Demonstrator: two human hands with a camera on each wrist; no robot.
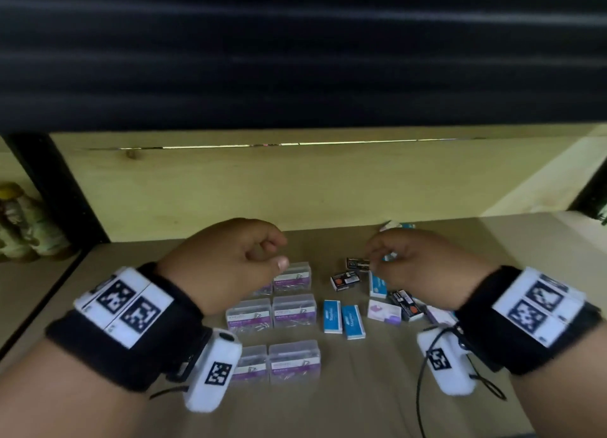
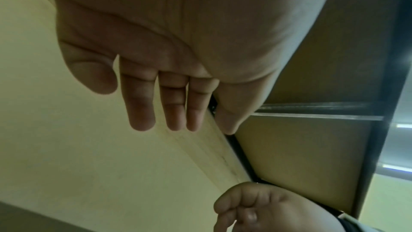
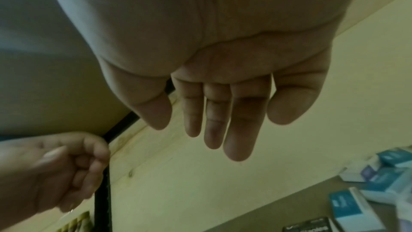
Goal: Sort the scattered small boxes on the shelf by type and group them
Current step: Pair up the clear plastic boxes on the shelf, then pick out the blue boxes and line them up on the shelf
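While both hands hover over the shelf (image 1: 361, 404), sorting looks partly done. Clear paper-clip boxes (image 1: 294, 309) sit grouped in rows under/right of the left hand (image 1: 226, 257), two blue staple boxes (image 1: 343, 316) side by side in the middle, long axes front-to-back. Unsorted mixed pile (image 1: 404, 303) w/ black boxes (image 1: 345, 280) lies directly below the right hand (image 1: 423, 266), so that hand is nearer. Left: fingers loosely curled, holding nothing. Right: curled in head view, maybe pinching sth small; wrist view shows fingers hanging free, so can't tell.

Small boxes (image 1: 293, 309) on wooden-looking shelf (image 1: 361, 404)
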